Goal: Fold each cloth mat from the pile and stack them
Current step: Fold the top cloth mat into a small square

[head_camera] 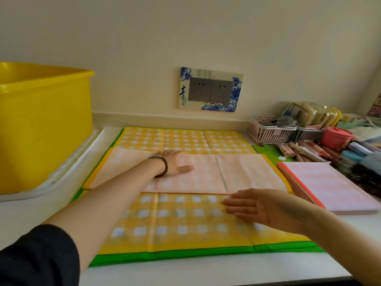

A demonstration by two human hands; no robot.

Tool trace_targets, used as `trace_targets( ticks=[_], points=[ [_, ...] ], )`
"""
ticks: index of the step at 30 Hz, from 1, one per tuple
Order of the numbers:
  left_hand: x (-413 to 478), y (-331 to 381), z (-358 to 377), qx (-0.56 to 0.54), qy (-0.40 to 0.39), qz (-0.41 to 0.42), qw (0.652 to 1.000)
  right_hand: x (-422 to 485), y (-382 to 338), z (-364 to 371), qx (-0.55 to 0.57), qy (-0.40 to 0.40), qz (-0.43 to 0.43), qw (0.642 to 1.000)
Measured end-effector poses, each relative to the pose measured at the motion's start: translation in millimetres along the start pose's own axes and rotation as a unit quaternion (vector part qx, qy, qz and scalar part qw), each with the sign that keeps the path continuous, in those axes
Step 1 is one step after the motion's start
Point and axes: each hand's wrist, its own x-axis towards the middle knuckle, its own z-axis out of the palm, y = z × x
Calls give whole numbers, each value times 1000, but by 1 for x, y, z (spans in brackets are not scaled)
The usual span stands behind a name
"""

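Right hand (266,209) perhaps touches mat (175,221) fold.

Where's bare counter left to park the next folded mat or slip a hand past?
Bare counter: the near strip in front of the yellow checked mat, and the near-left patch between it and the white tray. Right side is crowded: folded stack, pencils, pink basket.

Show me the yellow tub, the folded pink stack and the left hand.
yellow tub (41,131): head view, on its front wall.
folded pink stack (334,186): head view, on its top face.
left hand (175,164): head view, on the back of the hand.
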Motion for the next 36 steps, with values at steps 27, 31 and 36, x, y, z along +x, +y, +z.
trace_targets(
  ticks=[27,31,36],
  points=[
    [-62,-30,3,-367,39,-77,926,151,-57,3,-122,177,-114,970],
    [-69,-25,5,-362,73,-83,926,149,-57,1,-98,187,-134,968],
    [-95,-22,17,-186,175,28,966,125,-46,-11,-292,224,-261,893]
  ],
)
